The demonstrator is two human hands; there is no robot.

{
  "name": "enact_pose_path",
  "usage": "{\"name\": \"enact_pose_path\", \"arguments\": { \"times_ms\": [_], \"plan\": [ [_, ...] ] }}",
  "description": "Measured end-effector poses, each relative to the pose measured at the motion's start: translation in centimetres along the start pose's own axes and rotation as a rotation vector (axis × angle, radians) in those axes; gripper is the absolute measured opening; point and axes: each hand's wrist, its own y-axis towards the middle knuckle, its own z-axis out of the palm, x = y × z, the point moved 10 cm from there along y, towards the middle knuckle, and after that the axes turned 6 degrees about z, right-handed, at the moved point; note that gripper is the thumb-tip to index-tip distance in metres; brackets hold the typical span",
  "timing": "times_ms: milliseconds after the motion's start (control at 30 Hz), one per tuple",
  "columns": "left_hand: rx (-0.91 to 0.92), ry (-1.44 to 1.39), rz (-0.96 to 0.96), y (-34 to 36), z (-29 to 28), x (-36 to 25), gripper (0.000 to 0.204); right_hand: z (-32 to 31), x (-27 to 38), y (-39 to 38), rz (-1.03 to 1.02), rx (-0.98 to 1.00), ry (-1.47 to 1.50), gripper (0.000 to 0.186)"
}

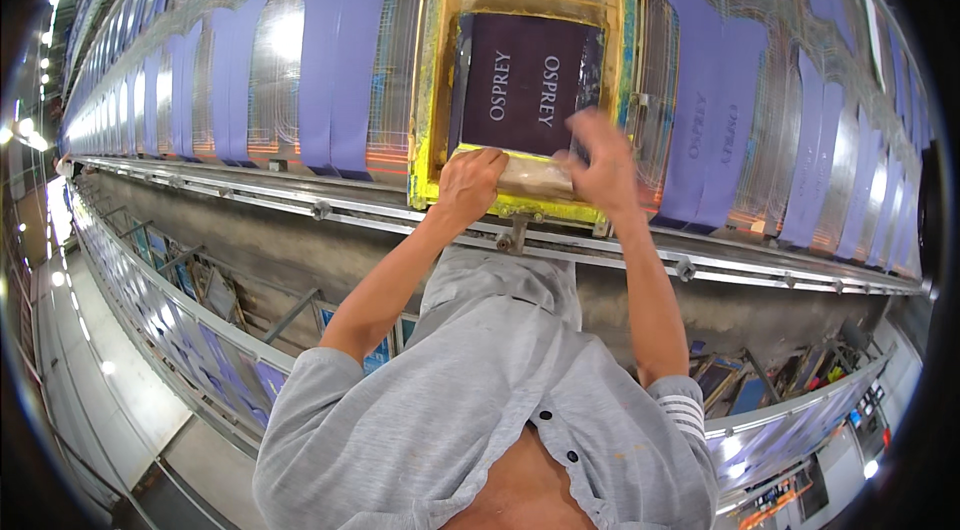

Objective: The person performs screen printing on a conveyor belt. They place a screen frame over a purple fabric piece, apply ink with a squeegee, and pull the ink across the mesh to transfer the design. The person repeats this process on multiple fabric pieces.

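A screen-printing frame (427, 80) edged in yellow lies on the long table in front of me. Its dark mesh (523, 80) carries two lines of pale lettering. Along the frame's near end lies a squeegee (537, 176) with a light wooden handle. My left hand (473, 185) is closed over the left end of that handle. At its right end is my right hand (606, 168), blurred by motion, with fingers raised and apart from the thumb. Whether the right thumb touches the handle I cannot tell.
Purple fabric pieces (345, 60) lie in a row along the table to the left. More purple pieces (712, 110), some with faint print, lie to the right. A metal rail (380, 213) runs along the near edge. Behind me stands another table (215, 350) with purple pieces.
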Motion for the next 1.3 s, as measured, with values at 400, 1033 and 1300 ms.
{"name": "enact_pose_path", "arguments": {
  "times_ms": [400, 1033, 1300],
  "plan": [
    [-0.083, -0.095, -0.006, -1.8, -2.8, 2.5, 0.027, -5.3, -13.0, 2.4, 0.73, -0.487, 0.116, 0.032],
    [-0.004, 0.001, -0.038, -15.8, -14.9, 26.1, 0.037, 20.3, 3.9, 9.6, 0.762, -0.524, 0.243, 0.036],
    [-0.054, 0.081, 0.036, -16.4, -13.0, 27.8, 0.035, 20.7, 4.3, 11.0, 0.79, -0.467, 0.011, 0.034]
  ]
}}
